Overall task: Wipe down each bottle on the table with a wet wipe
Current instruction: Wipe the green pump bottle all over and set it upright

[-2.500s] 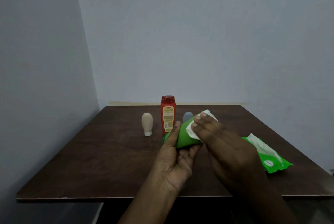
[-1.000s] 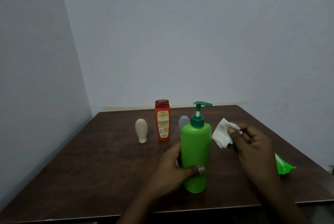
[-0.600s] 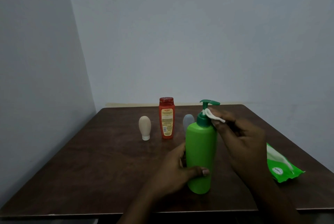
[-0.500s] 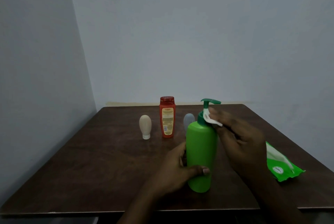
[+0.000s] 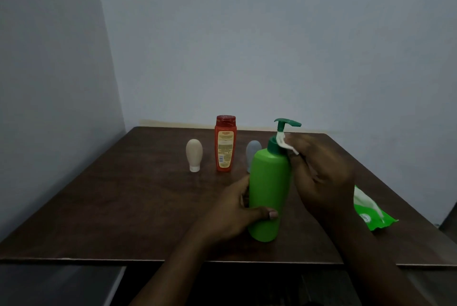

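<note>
Left hand [image 5: 230,216] now grips the green plastic pump bottle [image 5: 269,182] upright; right hand [image 5: 321,179] pinches the white wet wipe [image 5: 282,141] at its neck: body likely done.

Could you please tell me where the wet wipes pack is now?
In the head view, the wet wipes pack lies on the table, far right, partly hidden behind the right hand.

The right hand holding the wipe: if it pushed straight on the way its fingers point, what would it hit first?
The pump neck of the green bottle. The right hand points up and left at it, and the wipe it pinches seems to touch there, though depth is unclear.
</note>
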`<state>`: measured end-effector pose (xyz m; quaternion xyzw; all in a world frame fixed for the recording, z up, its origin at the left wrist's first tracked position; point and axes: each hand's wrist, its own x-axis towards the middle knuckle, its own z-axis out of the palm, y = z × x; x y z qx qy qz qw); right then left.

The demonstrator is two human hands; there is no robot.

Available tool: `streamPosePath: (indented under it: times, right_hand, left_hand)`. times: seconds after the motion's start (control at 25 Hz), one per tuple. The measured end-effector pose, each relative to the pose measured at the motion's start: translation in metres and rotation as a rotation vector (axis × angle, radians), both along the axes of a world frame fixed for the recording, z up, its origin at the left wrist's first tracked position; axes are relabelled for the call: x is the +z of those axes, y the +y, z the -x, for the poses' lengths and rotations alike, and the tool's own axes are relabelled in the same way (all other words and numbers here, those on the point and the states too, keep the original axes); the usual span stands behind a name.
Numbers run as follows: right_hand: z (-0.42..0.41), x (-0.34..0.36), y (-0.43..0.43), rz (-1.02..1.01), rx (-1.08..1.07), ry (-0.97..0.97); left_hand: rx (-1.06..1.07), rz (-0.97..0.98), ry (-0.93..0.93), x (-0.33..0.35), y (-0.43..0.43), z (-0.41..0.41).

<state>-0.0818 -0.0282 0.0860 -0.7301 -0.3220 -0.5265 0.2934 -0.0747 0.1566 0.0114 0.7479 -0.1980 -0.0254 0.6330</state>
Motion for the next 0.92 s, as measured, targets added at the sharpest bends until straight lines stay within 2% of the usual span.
streamPosePath:
  times: [0.08,0.2,0.36,0.48,0.64,0.72,0.8,0.92]
  right_hand:
    - [0.002,0.001,0.001,0.076,-0.032,-0.067]
    - [-0.003,0.006,0.004,-0.036,-0.036,-0.022]
    - [-0.002,0.006,0.001,0.097,-0.051,-0.099]
    - [-0.008,0.011,-0.002,-0.017,-0.011,0.015]
    - [-0.005,0.009,-0.004,-0.005,0.037,-0.030]
    - [-0.008,0.011,-0.004,-0.035,0.039,0.014]
    - [-0.011,0.008,-0.005,-0.049,0.052,0.086]
    - [-0.006,0.003,-0.007,0.054,0.009,-0.023]
  left_hand:
    - [0.007,0.010,-0.007,0.000,0.000,0.000]
    - [-0.014,-0.004,0.001,0.002,0.001,-0.001]
    - [-0.015,0.018,0.002,0.004,0.001,-0.001]
    - [-0.033,-0.011,0.006,0.007,0.002,-0.001]
    - [-0.118,0.037,0.039,0.023,0.001,-0.002]
    - [-0.151,0.118,0.043,0.033,-0.007,-0.004]
    - [-0.093,0.184,0.017,0.038,-0.017,-0.004]
    - [0.048,0.234,-0.109,0.032,-0.032,-0.002]
